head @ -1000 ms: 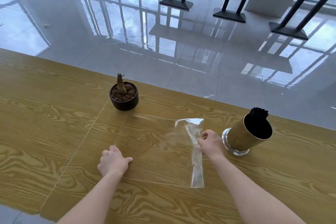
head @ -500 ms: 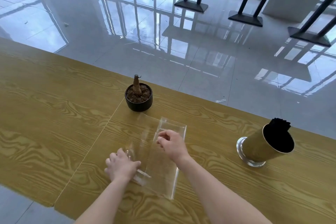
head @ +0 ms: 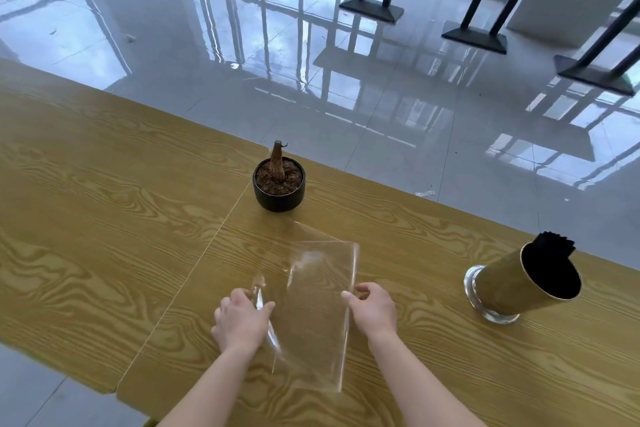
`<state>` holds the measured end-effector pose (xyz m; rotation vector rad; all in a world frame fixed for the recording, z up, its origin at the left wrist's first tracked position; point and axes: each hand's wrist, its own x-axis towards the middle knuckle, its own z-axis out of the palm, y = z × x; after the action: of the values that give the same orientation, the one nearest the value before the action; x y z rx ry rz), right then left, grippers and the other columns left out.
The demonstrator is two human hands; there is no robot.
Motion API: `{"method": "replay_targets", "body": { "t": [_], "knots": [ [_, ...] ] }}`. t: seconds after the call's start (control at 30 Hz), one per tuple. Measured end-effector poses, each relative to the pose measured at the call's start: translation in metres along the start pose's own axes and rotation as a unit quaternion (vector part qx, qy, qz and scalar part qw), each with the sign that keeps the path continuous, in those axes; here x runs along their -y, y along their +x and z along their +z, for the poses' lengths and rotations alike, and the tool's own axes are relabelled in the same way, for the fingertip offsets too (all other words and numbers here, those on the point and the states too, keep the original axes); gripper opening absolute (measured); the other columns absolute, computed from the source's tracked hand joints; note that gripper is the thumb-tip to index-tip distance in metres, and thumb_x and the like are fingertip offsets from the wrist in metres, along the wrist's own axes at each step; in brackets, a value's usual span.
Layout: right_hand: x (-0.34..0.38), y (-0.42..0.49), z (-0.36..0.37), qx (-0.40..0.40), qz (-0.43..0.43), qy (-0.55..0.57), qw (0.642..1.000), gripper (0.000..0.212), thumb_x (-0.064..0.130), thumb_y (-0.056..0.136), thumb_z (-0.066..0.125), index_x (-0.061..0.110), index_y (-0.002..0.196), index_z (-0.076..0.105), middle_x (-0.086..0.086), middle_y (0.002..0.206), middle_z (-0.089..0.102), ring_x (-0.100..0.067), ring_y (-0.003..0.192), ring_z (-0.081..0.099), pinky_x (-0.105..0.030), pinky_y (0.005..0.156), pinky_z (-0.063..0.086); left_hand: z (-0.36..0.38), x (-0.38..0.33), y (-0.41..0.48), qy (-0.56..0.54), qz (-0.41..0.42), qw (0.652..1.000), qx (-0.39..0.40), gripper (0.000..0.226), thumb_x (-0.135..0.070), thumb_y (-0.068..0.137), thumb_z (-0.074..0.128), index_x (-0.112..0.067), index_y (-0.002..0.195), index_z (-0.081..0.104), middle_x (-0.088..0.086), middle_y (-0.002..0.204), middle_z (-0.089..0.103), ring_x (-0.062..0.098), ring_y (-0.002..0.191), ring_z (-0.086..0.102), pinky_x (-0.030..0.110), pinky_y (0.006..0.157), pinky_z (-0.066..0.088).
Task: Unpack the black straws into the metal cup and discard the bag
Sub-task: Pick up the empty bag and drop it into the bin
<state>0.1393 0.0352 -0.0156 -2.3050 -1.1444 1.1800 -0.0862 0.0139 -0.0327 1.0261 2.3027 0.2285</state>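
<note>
Straws [head: 556, 246] stood black in the metal cup [head: 509, 284] at your right, well apart from the bag. You held the clear bag [head: 317, 308] low on the bench [head: 104, 218] between both hands. Your left hand [head: 240, 321] pinched its crumpled left edge, fingers curled, and your right hand [head: 374, 310] pinched the right edge. A small plant pot [head: 278, 189] sat just beyond the bag.

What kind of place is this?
Probably a café or canteen: a metal cup of black straws on a long wooden table, and black pedestal table legs across a shiny tiled floor.
</note>
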Motion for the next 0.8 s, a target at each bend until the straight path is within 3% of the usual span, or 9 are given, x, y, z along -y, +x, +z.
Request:
{"method": "replay_targets", "body": {
  "t": [0.1, 0.17, 0.27, 0.33, 0.47, 0.6, 0.73, 0.8],
  "knots": [
    [0.010, -0.001, 0.007, 0.004, -0.009, -0.002, 1.000, 0.007, 0.028, 0.089, 0.069, 0.022, 0.091, 0.070, 0.007, 0.092, 0.071, -0.015, 0.087, 0.067, -0.036, 0.083, 0.058, -0.002, 0.000, 0.004, -0.014, 0.002, 1.000, 0.006, 0.047, -0.046, 0.085, 0.070, -0.020, 0.121, 0.057, 0.008, 0.125, 0.058, 0.031, 0.121, 0.050, 0.047, 0.097, 0.044],
    [0.017, -0.006, 0.008, -0.003, -0.054, -0.009, 0.998, 0.006, 0.023, 0.090, 0.065, 0.021, 0.084, 0.067, 0.007, 0.087, 0.070, -0.014, 0.082, 0.065, -0.032, 0.076, 0.055, -0.003, 0.000, 0.004, -0.012, 0.010, 1.000, 0.008, 0.043, -0.045, 0.085, 0.070, -0.020, 0.118, 0.059, 0.009, 0.123, 0.055, 0.031, 0.120, 0.049, 0.047, 0.096, 0.046],
    [0.032, -0.022, 0.006, -0.021, -0.154, -0.022, 0.988, 0.008, 0.020, 0.093, 0.063, 0.019, 0.085, 0.062, 0.005, 0.085, 0.068, -0.014, 0.079, 0.063, -0.025, 0.064, 0.048, -0.004, 0.003, 0.004, -0.027, 0.018, 0.999, 0.008, 0.049, -0.046, 0.083, 0.072, -0.018, 0.121, 0.059, 0.010, 0.122, 0.054, 0.032, 0.119, 0.048, 0.047, 0.097, 0.046],
    [0.042, -0.036, 0.004, -0.023, -0.212, -0.003, 0.977, 0.011, 0.018, 0.094, 0.063, 0.020, 0.084, 0.059, 0.004, 0.079, 0.069, -0.014, 0.071, 0.065, -0.029, 0.059, 0.052, -0.007, 0.008, 0.003, -0.063, 0.023, 0.998, 0.014, 0.062, -0.047, 0.080, 0.075, -0.016, 0.130, 0.054, 0.012, 0.127, 0.054, 0.033, 0.122, 0.048, 0.047, 0.101, 0.043],
    [0.060, -0.060, -0.003, -0.032, -0.312, 0.033, 0.949, 0.014, 0.012, 0.094, 0.066, 0.022, 0.086, 0.059, 0.006, 0.074, 0.072, -0.009, 0.067, 0.068, -0.034, 0.062, 0.057, -0.016, 0.015, 0.000, -0.132, 0.039, 0.989, 0.053, 0.078, -0.044, 0.080, 0.075, -0.014, 0.144, 0.043, 0.015, 0.132, 0.052, 0.034, 0.124, 0.047, 0.048, 0.106, 0.041],
    [0.080, -0.079, -0.012, -0.020, -0.349, 0.103, 0.931, 0.019, 0.005, 0.093, 0.066, 0.022, 0.087, 0.060, 0.004, 0.076, 0.075, -0.013, 0.072, 0.073, -0.039, 0.070, 0.060, -0.032, 0.016, -0.004, -0.194, 0.059, 0.974, 0.101, 0.076, -0.037, 0.082, 0.072, -0.014, 0.148, 0.041, 0.009, 0.126, 0.057, 0.027, 0.117, 0.054, 0.047, 0.102, 0.046],
    [0.095, -0.093, -0.021, -0.025, -0.366, 0.139, 0.920, 0.020, 0.001, 0.093, 0.064, 0.020, 0.087, 0.061, -0.002, 0.078, 0.076, -0.017, 0.074, 0.074, -0.039, 0.071, 0.060, -0.049, 0.014, -0.011, -0.335, 0.056, 0.926, 0.167, 0.082, -0.040, 0.078, 0.066, -0.017, 0.151, 0.038, 0.009, 0.134, 0.058, 0.025, 0.116, 0.057, 0.041, 0.093, 0.048],
    [0.101, -0.096, -0.025, -0.028, -0.359, 0.153, 0.920, 0.019, 0.001, 0.093, 0.064, 0.019, 0.088, 0.062, -0.003, 0.078, 0.076, -0.017, 0.071, 0.073, -0.037, 0.068, 0.059, -0.054, 0.010, -0.013, -0.406, 0.035, 0.890, 0.206, 0.066, -0.043, 0.083, 0.063, -0.017, 0.142, 0.049, 0.011, 0.132, 0.062, 0.030, 0.118, 0.059, 0.041, 0.091, 0.046]
  ]
}}
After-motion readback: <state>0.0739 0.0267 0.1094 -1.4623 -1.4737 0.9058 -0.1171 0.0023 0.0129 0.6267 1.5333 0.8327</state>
